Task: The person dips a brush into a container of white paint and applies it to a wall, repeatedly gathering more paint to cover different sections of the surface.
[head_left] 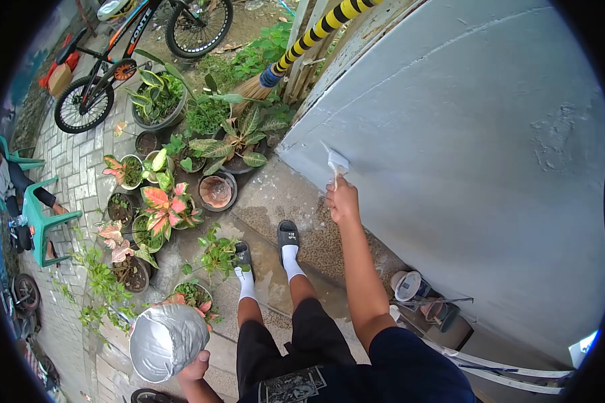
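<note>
My right hand (343, 200) is closed around the handle of a paintbrush (337, 162). Pale bristles meet the grey wall (450, 154) near its lower left edge, and a whitish streak shows by the tip. Down at the lower left, my left hand (196, 366) grips a paint pot (181, 332) by its side. Dried grey paint coats the pot's outside, and its inside looks whitish; the paint level cannot be made out. Most of the left hand's fingers are hidden behind the pot.
Several potted plants (161, 208) crowd the ground left of my feet. An empty clay pot (216, 191) stands near the wall's corner. A broom (269, 77) leans behind. Buckets (407, 286) and a ladder (497, 368) lie right. A bicycle (107, 64) and a seated person (20, 178) are farther off.
</note>
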Demonstrator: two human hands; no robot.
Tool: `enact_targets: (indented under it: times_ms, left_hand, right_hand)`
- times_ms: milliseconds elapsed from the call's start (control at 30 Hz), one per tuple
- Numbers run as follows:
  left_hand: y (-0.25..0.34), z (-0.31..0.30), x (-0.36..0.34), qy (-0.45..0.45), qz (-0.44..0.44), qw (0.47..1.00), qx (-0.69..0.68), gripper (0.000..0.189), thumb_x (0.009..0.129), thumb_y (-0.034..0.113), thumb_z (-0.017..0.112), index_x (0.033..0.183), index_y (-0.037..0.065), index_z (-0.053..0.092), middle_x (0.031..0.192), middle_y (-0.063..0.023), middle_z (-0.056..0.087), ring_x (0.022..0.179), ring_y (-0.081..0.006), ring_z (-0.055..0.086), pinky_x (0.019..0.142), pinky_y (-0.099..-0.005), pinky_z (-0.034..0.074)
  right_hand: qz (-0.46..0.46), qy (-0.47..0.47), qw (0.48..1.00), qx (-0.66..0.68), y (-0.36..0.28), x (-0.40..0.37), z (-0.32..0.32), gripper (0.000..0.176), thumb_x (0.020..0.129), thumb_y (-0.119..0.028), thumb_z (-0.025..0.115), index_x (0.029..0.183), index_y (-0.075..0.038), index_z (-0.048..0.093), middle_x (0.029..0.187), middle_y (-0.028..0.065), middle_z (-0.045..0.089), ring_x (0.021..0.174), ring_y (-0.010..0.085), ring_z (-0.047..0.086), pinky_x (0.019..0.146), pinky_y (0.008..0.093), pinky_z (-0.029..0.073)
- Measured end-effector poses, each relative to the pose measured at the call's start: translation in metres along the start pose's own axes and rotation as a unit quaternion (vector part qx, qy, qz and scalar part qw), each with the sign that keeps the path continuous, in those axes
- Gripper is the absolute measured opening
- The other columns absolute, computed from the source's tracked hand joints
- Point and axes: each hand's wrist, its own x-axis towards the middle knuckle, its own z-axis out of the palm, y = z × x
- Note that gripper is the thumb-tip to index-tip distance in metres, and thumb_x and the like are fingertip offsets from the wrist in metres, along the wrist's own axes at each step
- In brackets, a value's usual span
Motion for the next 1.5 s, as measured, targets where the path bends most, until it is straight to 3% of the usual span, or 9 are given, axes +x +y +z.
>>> enact_targets:
  times_ms: [167,367,433,733,933,1000,1133,1333,1500]
  left_hand:
    - [0.039,-0.012,0.003,-0.027,-0.003,1.0,-0.01,0.084,0.074,0.056,0.076,0.129,-0.002,0.05,0.117,-0.0154,0.06,0.118,-0.0308,0.051,0.102,-0.044,0.037]
    - [0.005,-0.065,-0.005,0.026,0.03,0.999,-0.003,0.094,0.068,0.048,0.083,0.134,-0.004,0.041,0.126,-0.0165,0.053,0.119,-0.0295,0.051,0.103,-0.043,0.038]
    - [-0.011,-0.076,-0.009,0.051,0.034,0.998,-0.003,0.099,0.066,0.044,0.086,0.136,-0.005,0.037,0.13,-0.0169,0.051,0.119,-0.0289,0.051,0.103,-0.0426,0.038]
    - [-0.044,-0.075,-0.007,0.068,0.051,0.996,0.036,0.109,0.064,0.042,0.088,0.142,-0.004,0.029,0.137,-0.0176,0.044,0.122,-0.0287,0.048,0.105,-0.0424,0.037]
    - [-0.057,-0.055,-0.006,0.046,0.014,0.996,0.08,0.113,0.064,0.046,0.087,0.143,-0.005,0.024,0.142,-0.0192,0.039,0.127,-0.032,0.042,0.107,-0.0464,0.033]
    - [-0.058,-0.052,0.004,0.056,0.029,0.993,0.095,0.114,0.064,0.05,0.084,0.143,-0.005,0.025,0.142,-0.0195,0.039,0.127,-0.0321,0.042,0.107,-0.0463,0.032]
    - [-0.043,-0.038,0.006,0.092,0.057,0.987,0.121,0.118,0.063,0.069,0.074,0.143,-0.005,0.027,0.141,-0.0208,0.039,0.129,-0.0323,0.04,0.108,-0.046,0.03]
    - [-0.066,-0.045,0.007,0.109,0.066,0.984,0.122,0.128,0.061,0.078,0.068,0.147,-0.004,0.019,0.142,-0.0214,0.037,0.133,-0.0345,0.036,0.108,-0.0468,0.028]
    - [-0.069,-0.059,0.005,0.075,0.095,0.992,0.042,0.119,0.063,0.054,0.085,0.145,-0.005,0.022,0.145,-0.0193,0.035,0.129,-0.032,0.039,0.108,-0.0462,0.031]
  right_hand:
    - [-0.164,-0.045,0.983,0.075,-0.074,-0.142,0.038,0.023,0.1,-0.024,0.045,0.091,-0.003,0.051,0.065,0.0019,0.047,0.042,0.0051,0.032,0.035,0.0214,0.023]
    - [-0.427,-0.061,0.896,0.105,-0.143,-0.247,0.048,0.028,0.102,-0.029,0.044,0.094,-0.003,0.049,0.066,0.0029,0.046,0.041,0.0063,0.033,0.036,0.0207,0.024]
    - [-0.595,-0.043,0.788,0.154,-0.159,-0.255,0.047,0.032,0.102,-0.035,0.043,0.092,-0.006,0.047,0.066,0.0028,0.046,0.042,0.0066,0.033,0.037,0.0216,0.025]
    - [-0.361,0.053,0.93,-0.03,0.006,-0.009,0.013,0.034,0.104,-0.037,0.036,0.086,-0.009,0.042,0.063,0.001,0.042,0.042,0.0076,0.034,0.039,0.0231,0.028]
    - [-0.261,0.114,0.923,-0.259,0.13,0.128,-0.023,0.043,0.103,-0.038,0.034,0.086,-0.003,0.052,0.064,0.0022,0.045,0.045,0.0153,0.042,0.038,0.032,0.035]
    - [0.01,0.095,0.967,-0.237,0.135,0.138,-0.008,0.048,0.102,-0.044,0.032,0.089,-0.002,0.052,0.065,0.0038,0.045,0.046,0.015,0.04,0.037,0.0297,0.032]
    - [0.254,0.01,0.965,-0.063,0.163,0.208,-0.022,0.048,0.101,-0.05,0.033,0.088,-0.005,0.045,0.065,0.0014,0.039,0.044,0.0111,0.025,0.038,0.0254,0.022]
    - [0.106,0.056,0.987,-0.112,0.107,0.149,-0.041,0.041,0.101,-0.043,0.04,0.085,-0.006,0.047,0.064,0.0006,0.039,0.043,0.0082,0.028,0.036,0.023,0.022]
    - [-0.07,0.053,0.996,-0.026,0.028,-0.019,-0.065,0.036,0.101,-0.04,0.043,0.084,-0.008,0.048,0.058,-0.0024,0.039,0.041,0.0052,0.03,0.034,0.022,0.019]
